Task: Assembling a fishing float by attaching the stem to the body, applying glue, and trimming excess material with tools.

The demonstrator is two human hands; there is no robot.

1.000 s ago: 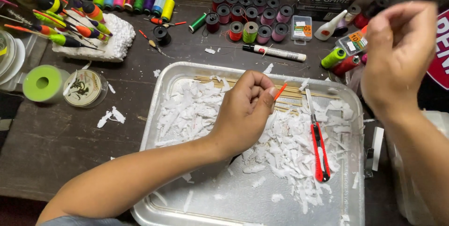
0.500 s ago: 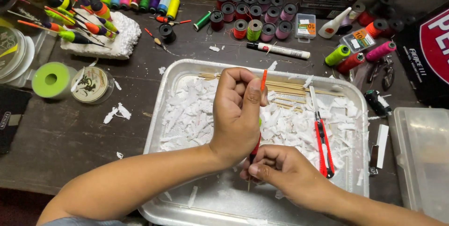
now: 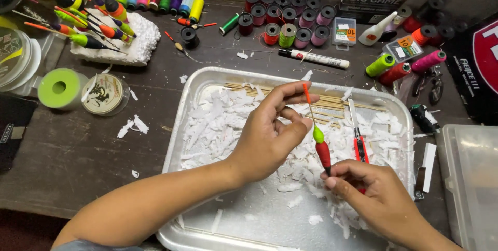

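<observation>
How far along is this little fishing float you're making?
Well along, it seems: the float already has a shaped red and green body and an orange-tipped stem. The left hand and right hand hold it over the metal tray of white shavings. What is left I cannot tell. Finished floats stand in a foam block.

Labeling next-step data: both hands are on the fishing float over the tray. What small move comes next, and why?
Probably rotate the red-and-green fishing float slightly to inspect it: the left hand pinches its thin orange stem, the right hand holds its lower end, upright above the shavings-filled metal tray.
</observation>
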